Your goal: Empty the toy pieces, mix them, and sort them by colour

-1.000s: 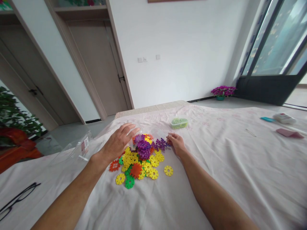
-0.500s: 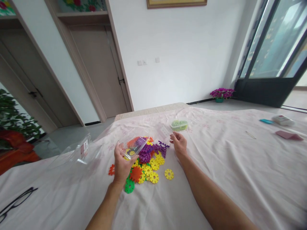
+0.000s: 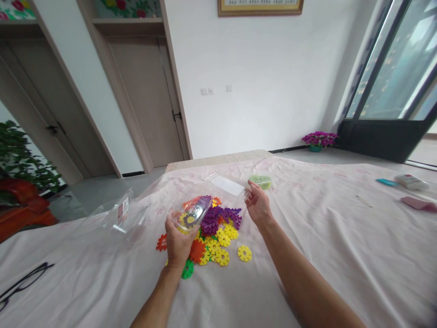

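My hands are apart from each other, each gripping clear plastic. The left hand (image 3: 180,243) clasps the near end of the box (image 3: 189,207), thumb on one side and fingers on the other; the right hand (image 3: 258,203) pinches the right edge of the lid (image 3: 227,185). Whether the two are joined, I cannot tell. Such thin plastic probably flexes, so a light, even grip and a level box serve best. Purple pieces (image 3: 210,223) lie between the hands, yellow discs (image 3: 222,257) nearer me, and an orange piece (image 3: 197,251) just right of the left hand; together they crowd the space about the box. Just beyond the right hand, the green tub (image 3: 261,182) could be knocked by the lid. Well left of the left hand lie a clear package (image 3: 123,214) and, nearer me, glasses (image 3: 25,282).
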A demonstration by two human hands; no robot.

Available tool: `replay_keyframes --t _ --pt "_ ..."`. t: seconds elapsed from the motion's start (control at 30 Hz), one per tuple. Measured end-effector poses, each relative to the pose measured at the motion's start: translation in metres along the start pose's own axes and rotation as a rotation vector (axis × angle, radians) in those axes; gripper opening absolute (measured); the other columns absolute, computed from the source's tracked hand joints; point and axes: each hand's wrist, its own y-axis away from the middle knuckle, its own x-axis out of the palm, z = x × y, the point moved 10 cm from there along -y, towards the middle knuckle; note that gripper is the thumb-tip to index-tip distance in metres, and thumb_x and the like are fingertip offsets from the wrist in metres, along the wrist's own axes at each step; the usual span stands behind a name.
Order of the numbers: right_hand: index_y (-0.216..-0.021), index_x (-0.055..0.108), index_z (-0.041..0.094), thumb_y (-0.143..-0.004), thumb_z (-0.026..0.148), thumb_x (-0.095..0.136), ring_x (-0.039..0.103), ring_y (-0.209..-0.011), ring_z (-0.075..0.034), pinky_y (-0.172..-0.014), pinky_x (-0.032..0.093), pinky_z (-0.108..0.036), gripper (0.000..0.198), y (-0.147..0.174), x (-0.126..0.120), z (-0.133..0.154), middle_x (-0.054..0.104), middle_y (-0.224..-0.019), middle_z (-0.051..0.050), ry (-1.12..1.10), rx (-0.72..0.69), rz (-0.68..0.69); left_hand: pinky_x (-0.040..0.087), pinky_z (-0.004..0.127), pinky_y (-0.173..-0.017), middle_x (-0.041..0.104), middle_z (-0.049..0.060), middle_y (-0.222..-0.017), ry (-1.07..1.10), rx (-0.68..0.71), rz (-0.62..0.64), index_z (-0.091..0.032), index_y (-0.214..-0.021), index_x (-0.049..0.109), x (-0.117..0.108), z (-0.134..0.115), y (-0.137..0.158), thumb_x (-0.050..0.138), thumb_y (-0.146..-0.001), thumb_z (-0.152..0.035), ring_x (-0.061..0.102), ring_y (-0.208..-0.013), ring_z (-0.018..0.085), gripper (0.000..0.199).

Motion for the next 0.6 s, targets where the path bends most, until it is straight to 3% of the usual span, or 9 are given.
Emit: replay_keyframes --t 0.2,0.37,0.47,0.6 --pt "-0.095 0.065 0.017 -0.068 0.032 0.081 0.051 -0.048 -0.006 -0.042 0.044 -0.016 0.034 0.027 0.045 -0.010 0.060 -0.062 0.004 0.133 0.115 0.162 0.045 0.049 -0.103 0.048 0.013 -0.132 -0.151 -0.003 -0.099 -0.026 -0.146 0.028 -0.011 -0.008 0.002 0.082 -0.064 -0.045 0.052 -0.122 0.031 0.101" --pt "-0.101 0.064 0.018 -0.078 0.048 0.073 0.065 -0.065 -0.014 -0.058 0.057 -0.027 0.039 0.055 0.074 -0.040 0.070 -0.087 -0.006 0.361 0.248 0.389 0.045 0.050 -0.101 0.051 0.014 -0.129 -0.215 0.001 -0.095 -0.022 -0.144 0.031 -0.009 -0.001 0.003 0.082 -0.062 -0.047 0.053 -0.121 0.033 0.099" --pt "-0.106 0.064 0.018 -0.081 0.052 0.065 0.068 -0.075 -0.019 -0.065 0.058 -0.033 0.042 0.038 0.054 -0.040 0.071 -0.098 -0.010 0.557 0.173 0.337 0.045 0.049 -0.102 0.053 0.013 -0.128 -0.256 0.004 -0.131 -0.022 -0.145 0.029 -0.013 0.007 0.001 0.082 -0.062 -0.046 0.056 -0.119 0.030 0.101" --pt "-0.110 0.065 0.016 -0.079 0.034 0.060 0.065 -0.094 -0.023 -0.084 0.052 -0.039 0.036 -0.008 0.002 -0.002 0.070 -0.108 -0.010 1.048 -0.189 0.098 0.043 0.048 -0.104 0.053 0.014 -0.129 -0.330 0.020 -0.212 -0.019 -0.147 0.026 -0.025 0.012 -0.004 0.080 -0.064 -0.050 0.055 -0.121 0.031 0.104"
